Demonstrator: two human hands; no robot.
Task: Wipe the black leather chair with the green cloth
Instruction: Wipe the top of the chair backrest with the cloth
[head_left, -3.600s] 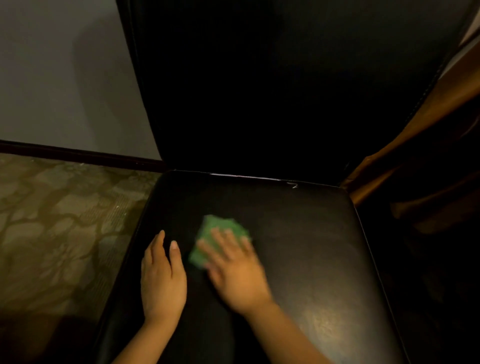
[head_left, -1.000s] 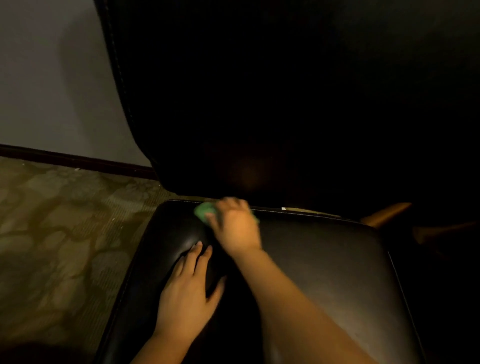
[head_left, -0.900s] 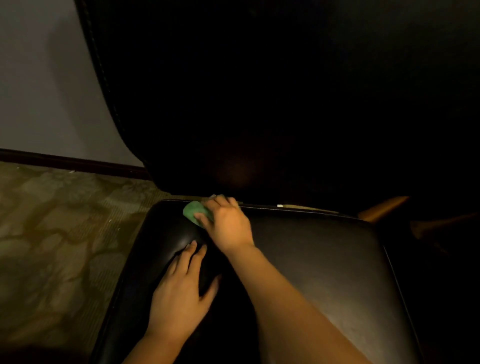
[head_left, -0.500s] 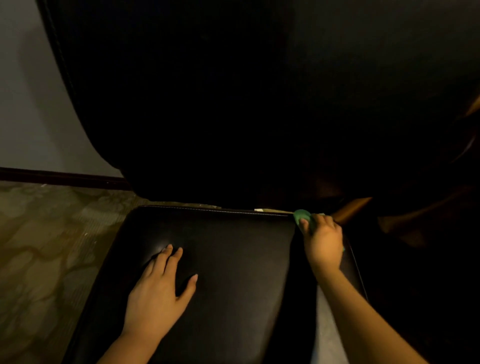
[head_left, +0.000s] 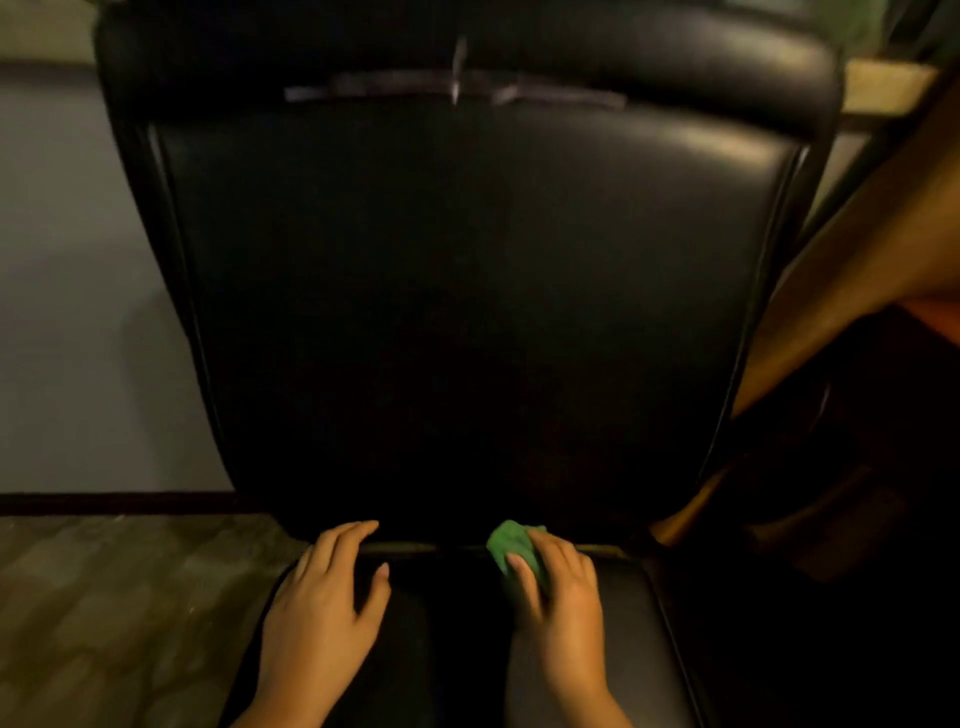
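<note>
The black leather chair (head_left: 467, 291) fills the view, its tall backrest upright and its seat at the bottom. My right hand (head_left: 563, 597) presses the small green cloth (head_left: 511, 545) onto the rear edge of the seat, where seat and backrest meet, a little right of centre. Most of the cloth is under my fingers. My left hand (head_left: 327, 597) lies flat on the seat to the left, fingers spread, its fingertips reaching the rear seam. It holds nothing.
A grey wall (head_left: 67, 312) with a dark baseboard (head_left: 114, 501) stands left of the chair, above patterned carpet (head_left: 119, 613). Brown wooden furniture (head_left: 852, 270) rises close by the chair's right side.
My right hand has slid the cloth back from the seat's rear right corner toward the middle of the rear edge. My left hand has moved up to the rear seam. The view has tilted upward.
</note>
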